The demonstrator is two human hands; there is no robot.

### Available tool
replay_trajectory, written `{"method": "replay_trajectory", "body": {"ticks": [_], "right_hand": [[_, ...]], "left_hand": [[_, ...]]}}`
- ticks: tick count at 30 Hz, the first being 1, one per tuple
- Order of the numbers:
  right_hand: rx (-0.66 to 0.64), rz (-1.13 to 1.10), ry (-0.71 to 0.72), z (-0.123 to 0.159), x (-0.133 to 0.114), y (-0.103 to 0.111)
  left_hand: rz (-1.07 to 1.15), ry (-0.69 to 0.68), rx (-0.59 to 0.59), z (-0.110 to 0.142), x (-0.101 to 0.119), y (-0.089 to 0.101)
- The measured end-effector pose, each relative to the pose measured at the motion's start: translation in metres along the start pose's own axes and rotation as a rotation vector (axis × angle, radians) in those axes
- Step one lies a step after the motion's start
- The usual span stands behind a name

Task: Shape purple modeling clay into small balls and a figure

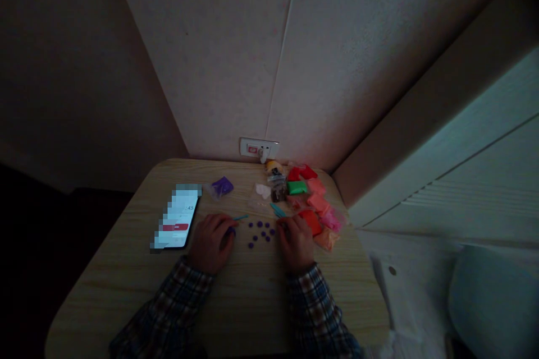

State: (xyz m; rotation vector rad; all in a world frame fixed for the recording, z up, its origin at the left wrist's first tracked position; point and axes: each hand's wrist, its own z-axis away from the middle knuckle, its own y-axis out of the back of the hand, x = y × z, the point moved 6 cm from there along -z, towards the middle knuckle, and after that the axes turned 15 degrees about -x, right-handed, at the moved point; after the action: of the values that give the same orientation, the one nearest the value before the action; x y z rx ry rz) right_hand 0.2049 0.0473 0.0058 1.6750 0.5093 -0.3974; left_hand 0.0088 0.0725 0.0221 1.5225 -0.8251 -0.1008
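Observation:
My left hand (210, 244) rests on the wooden table with its fingers curled over a lump of purple clay (230, 230), mostly hidden beneath them. A thin blue-green stick (241, 217) pokes out past those fingertips; whether they touch it is unclear. My right hand (297, 242) is closed on the tabletop, and what it holds, if anything, is hidden. Just beyond its fingers lies a light-blue modelling tool (277, 210). Between both hands several small purple balls (263, 234) are scattered, the rightmost close to my right fingers.
A lit phone (179, 219) lies at the left. Behind are a purple clay packet (222, 185) and a white one (263, 190). Green (297, 187), red (310, 222) and orange (327, 238) packets crowd the right side. A wall socket (259, 148) sits above the table's (244, 291) back edge.

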Motion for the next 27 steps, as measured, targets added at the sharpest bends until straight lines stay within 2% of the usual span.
{"method": "replay_trajectory", "body": {"ticks": [5, 9, 13, 18, 21, 27], "right_hand": [[-0.015, 0.05, -0.03, 0.001, -0.002, -0.001], [0.004, -0.02, 0.043, 0.002, -0.01, 0.004], [-0.065, -0.016, 0.144, 0.002, -0.024, 0.0], [-0.13, 0.051, 0.12, 0.001, -0.031, -0.009], [-0.095, -0.002, 0.126, 0.001, -0.029, -0.006], [0.044, -0.272, 0.111, 0.002, -0.012, 0.006]], "left_hand": [[0.014, -0.049, 0.008, -0.001, 0.008, 0.003], [0.03, -0.1, 0.012, -0.001, 0.014, 0.004], [0.021, -0.112, 0.006, 0.0, 0.016, 0.003], [0.009, -0.104, 0.012, 0.0, 0.017, 0.004], [0.02, -0.11, 0.023, 0.0, 0.017, 0.006], [0.049, -0.107, 0.061, 0.0, 0.013, 0.006]]}}
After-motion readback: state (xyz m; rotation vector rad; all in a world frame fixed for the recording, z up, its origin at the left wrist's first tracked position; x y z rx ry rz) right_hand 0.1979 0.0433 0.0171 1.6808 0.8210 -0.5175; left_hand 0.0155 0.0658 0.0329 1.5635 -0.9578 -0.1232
